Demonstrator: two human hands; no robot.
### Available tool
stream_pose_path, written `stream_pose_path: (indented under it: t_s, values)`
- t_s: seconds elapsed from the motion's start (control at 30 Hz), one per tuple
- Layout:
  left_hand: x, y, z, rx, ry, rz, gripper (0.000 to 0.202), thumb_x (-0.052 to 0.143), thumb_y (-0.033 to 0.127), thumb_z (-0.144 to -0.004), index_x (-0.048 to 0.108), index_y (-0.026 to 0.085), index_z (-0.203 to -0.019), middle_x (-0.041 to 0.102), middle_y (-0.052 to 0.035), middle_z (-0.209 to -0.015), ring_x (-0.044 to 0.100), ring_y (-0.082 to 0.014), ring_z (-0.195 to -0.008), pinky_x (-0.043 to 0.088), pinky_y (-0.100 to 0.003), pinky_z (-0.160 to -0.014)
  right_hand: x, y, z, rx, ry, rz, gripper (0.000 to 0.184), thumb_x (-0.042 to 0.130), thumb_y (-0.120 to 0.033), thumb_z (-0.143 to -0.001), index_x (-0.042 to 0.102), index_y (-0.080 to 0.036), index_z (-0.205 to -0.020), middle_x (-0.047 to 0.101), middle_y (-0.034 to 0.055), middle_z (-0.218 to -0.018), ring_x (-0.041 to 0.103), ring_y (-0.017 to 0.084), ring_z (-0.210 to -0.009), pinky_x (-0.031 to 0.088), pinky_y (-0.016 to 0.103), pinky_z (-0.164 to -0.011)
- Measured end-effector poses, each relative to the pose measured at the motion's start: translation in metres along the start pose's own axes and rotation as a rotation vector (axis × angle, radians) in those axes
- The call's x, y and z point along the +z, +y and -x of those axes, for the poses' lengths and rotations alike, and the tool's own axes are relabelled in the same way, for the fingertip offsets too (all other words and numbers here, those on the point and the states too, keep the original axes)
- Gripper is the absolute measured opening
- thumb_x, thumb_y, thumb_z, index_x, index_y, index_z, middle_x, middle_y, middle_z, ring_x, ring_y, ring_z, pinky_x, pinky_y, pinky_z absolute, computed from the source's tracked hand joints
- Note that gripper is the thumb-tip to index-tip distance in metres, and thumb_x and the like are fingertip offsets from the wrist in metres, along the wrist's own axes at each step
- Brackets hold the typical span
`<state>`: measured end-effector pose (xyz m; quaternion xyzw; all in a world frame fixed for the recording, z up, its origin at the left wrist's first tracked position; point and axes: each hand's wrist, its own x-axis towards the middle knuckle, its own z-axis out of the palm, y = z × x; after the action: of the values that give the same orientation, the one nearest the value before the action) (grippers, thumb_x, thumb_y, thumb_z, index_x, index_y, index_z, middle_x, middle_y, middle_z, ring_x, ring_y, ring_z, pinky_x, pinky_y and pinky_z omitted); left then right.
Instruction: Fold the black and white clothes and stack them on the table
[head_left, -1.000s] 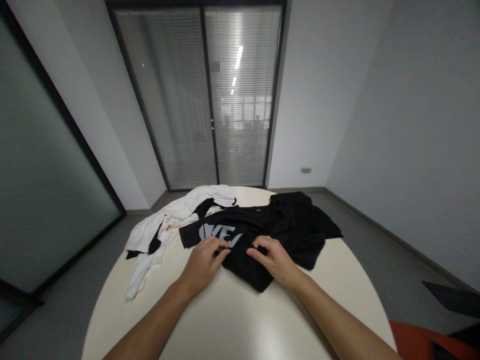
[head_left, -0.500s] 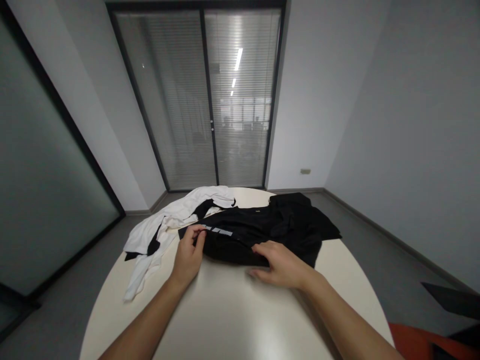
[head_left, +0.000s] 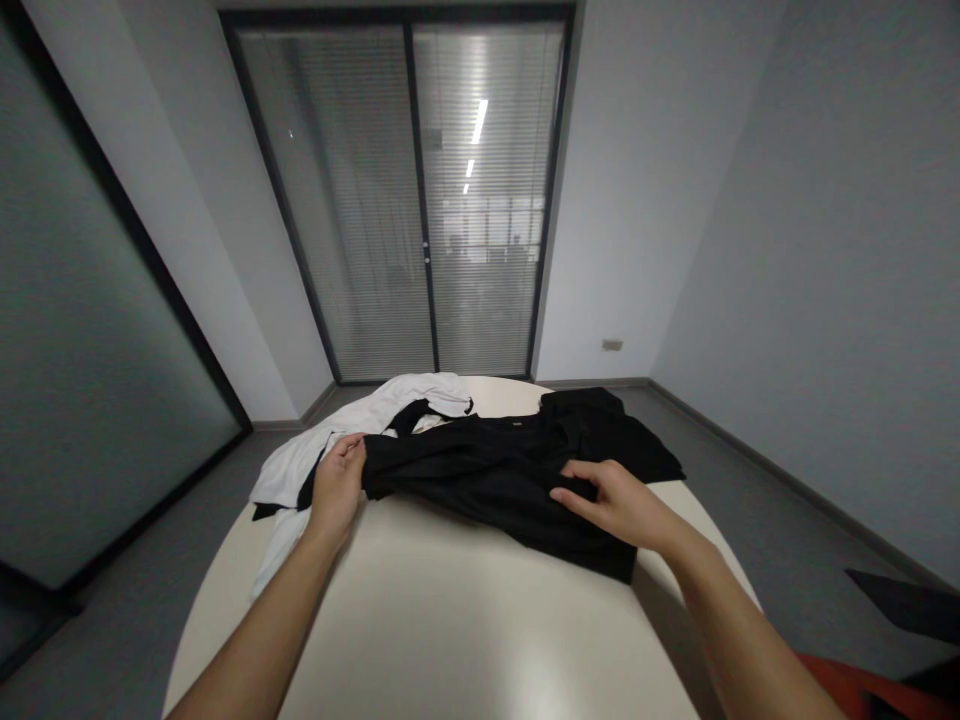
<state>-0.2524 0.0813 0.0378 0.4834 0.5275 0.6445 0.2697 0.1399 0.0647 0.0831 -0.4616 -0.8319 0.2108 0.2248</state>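
A black shirt point(head_left: 465, 470) lies spread across the far half of the table, a small neck label showing near its back edge. My left hand point(head_left: 339, 490) pinches the shirt's left end, its fingers closed on the cloth. On the right part of the shirt, my right hand point(head_left: 619, 505) has a fold of the fabric between thumb and fingers. The near hem slants down toward the right, below that hand. Behind my left hand lies a rumpled white garment point(head_left: 382, 403) with black parts.
The round cream table point(head_left: 450, 620) fills the foreground. More black cloth point(head_left: 637, 440) lies at its back right, reaching the edge. A red chair point(head_left: 847, 685) stands at the lower right. Beyond the table is a glass door point(head_left: 487, 300) with blinds.
My left hand has moved left with the shirt's end. My right hand has moved right and taken the cloth. The shirt's right hem now hangs nearer me, and the grey patches are covered.
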Motion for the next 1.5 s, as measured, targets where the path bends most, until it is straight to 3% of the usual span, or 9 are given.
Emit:
stream_pose_path:
  t_s: [0.2, 0.33, 0.57, 0.7, 0.97, 1.13, 1.23, 1.37, 1.5]
  values:
    - [-0.036, 0.012, 0.009, -0.425, -0.907, -0.003, 0.045, 0.083, 0.059, -0.064, 0.066, 0.018, -0.071, 0.063, -0.0014, -0.062, 0.055, -0.0132, -0.054, 0.038, -0.022, -0.050, -0.004, -0.044, 0.021, -0.015, -0.844, -0.406, 0.049, 0.081, -0.062, -0.068, 0.077, -0.015, -0.080, 0.064, -0.0033, -0.063, 0.056, 0.010, -0.057, 0.039, 0.019, -0.054]
    - [-0.040, 0.015, 0.013, -0.550, -1.184, -0.103, 0.053, 0.072, 0.069, -0.071, 0.071, 0.018, -0.081, 0.069, -0.0053, -0.065, 0.061, -0.0163, -0.055, 0.041, -0.024, -0.050, -0.003, -0.047, 0.022, 0.068, -0.952, -0.516, 0.055, 0.075, -0.063, -0.074, 0.080, -0.014, -0.099, 0.075, 0.0038, -0.079, 0.069, 0.016, -0.073, 0.051, 0.020, -0.066]
    - [-0.006, -0.018, 0.008, -0.009, -0.615, -0.360, 0.046, 0.065, 0.050, -0.085, 0.065, 0.018, -0.118, 0.070, -0.0137, -0.119, 0.069, -0.0250, -0.103, 0.054, -0.039, -0.087, 0.009, -0.006, 0.011, 0.275, -0.777, -0.607, 0.058, 0.079, -0.056, -0.073, 0.072, -0.018, -0.117, 0.075, 0.0035, -0.084, 0.068, 0.013, -0.063, 0.053, 0.022, -0.062]
    - [-0.002, -0.034, 0.015, 0.218, -0.735, -0.598, 0.062, 0.070, 0.041, -0.083, 0.055, 0.021, -0.140, 0.054, -0.0138, -0.147, 0.050, -0.0287, -0.136, 0.035, -0.048, -0.116, 0.024, 0.020, 0.005, 0.208, -0.604, -0.476, 0.062, 0.087, -0.040, -0.064, 0.070, -0.021, -0.121, 0.073, 0.0015, -0.092, 0.069, 0.016, -0.080, 0.054, 0.025, -0.076]
    - [0.002, -0.010, 0.032, 0.195, -0.915, -0.865, 0.078, 0.082, 0.054, -0.068, 0.060, 0.028, -0.138, 0.041, -0.0156, -0.157, 0.035, -0.0391, -0.146, 0.025, -0.057, -0.118, 0.029, 0.048, 0.004, 0.133, -0.185, -0.107, 0.075, 0.088, -0.023, -0.055, 0.066, -0.022, -0.127, 0.068, 0.0060, -0.104, 0.066, 0.023, -0.093, 0.054, 0.035, -0.084]
    - [0.012, 0.013, 0.043, 0.234, -0.910, -0.749, 0.047, 0.069, 0.053, -0.083, 0.069, 0.029, -0.124, 0.074, -0.0064, -0.110, 0.069, -0.0264, -0.103, 0.050, -0.036, -0.093, 0.017, 0.037, 0.010, 0.366, -0.479, -0.260, 0.058, 0.084, -0.040, -0.064, 0.070, -0.017, -0.115, 0.071, 0.0042, -0.089, 0.063, 0.014, -0.061, 0.050, 0.025, -0.053]
    - [0.013, 0.008, 0.037, 0.227, -0.689, -0.831, 0.036, 0.053, 0.044, -0.095, 0.068, 0.027, -0.123, 0.074, -0.0062, -0.110, 0.070, -0.0243, -0.096, 0.051, -0.034, -0.087, 0.015, 0.030, 0.007, 0.381, -0.592, -0.288, 0.041, 0.077, -0.047, -0.073, 0.074, -0.016, -0.099, 0.067, 0.0010, -0.071, 0.059, 0.012, -0.057, 0.044, 0.021, -0.050]
    - [0.001, -0.021, 0.018, 0.191, -0.406, -1.001, 0.041, 0.050, 0.032, -0.095, 0.060, 0.020, -0.133, 0.063, -0.0146, -0.134, 0.064, -0.0289, -0.116, 0.047, -0.039, -0.097, 0.021, 0.031, -0.007, 0.148, -0.209, -0.142, 0.032, 0.064, -0.047, -0.087, 0.074, -0.017, -0.093, 0.065, 0.0016, -0.071, 0.058, 0.014, -0.063, 0.042, 0.024, -0.057]
    - [-0.009, -0.044, 0.004, 0.074, -0.397, -1.049, 0.038, 0.059, 0.031, -0.090, 0.064, 0.017, -0.125, 0.072, -0.0133, -0.109, 0.068, -0.0279, -0.102, 0.048, -0.035, -0.087, 0.027, 0.049, -0.016, 0.178, 0.117, 0.099, 0.055, 0.061, -0.043, -0.090, 0.053, -0.023, -0.141, 0.066, -0.0003, -0.076, 0.062, 0.017, -0.068, 0.041, 0.026, -0.060]
